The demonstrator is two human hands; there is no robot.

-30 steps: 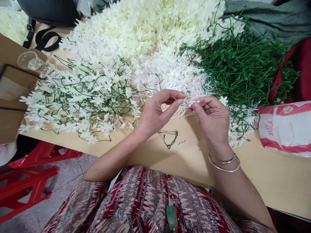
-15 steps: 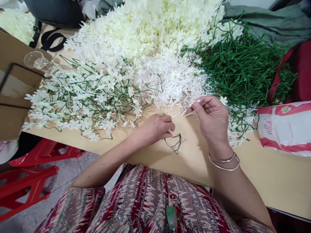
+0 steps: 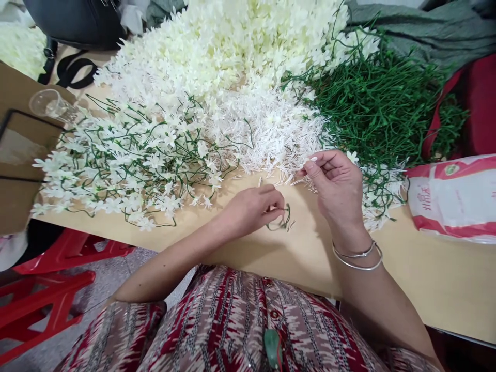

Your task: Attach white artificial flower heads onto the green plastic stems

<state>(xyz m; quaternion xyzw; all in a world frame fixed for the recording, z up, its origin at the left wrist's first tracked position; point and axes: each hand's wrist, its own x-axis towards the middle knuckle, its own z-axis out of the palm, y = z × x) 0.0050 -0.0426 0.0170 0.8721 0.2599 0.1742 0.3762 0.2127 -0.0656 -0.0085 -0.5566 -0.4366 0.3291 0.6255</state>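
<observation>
My right grip (image 3: 338, 182) pinches a small white piece (image 3: 312, 159); by my curled left grip (image 3: 253, 209) bend thin green stems (image 3: 287, 221), hold unclear.

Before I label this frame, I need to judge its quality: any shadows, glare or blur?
Head view: soft shadows darken the table below the left hand and right hand; head view: the white pile looks nearly washed out, and the bangles glint; head view: the stems at the left hand look slightly blurred.
</observation>
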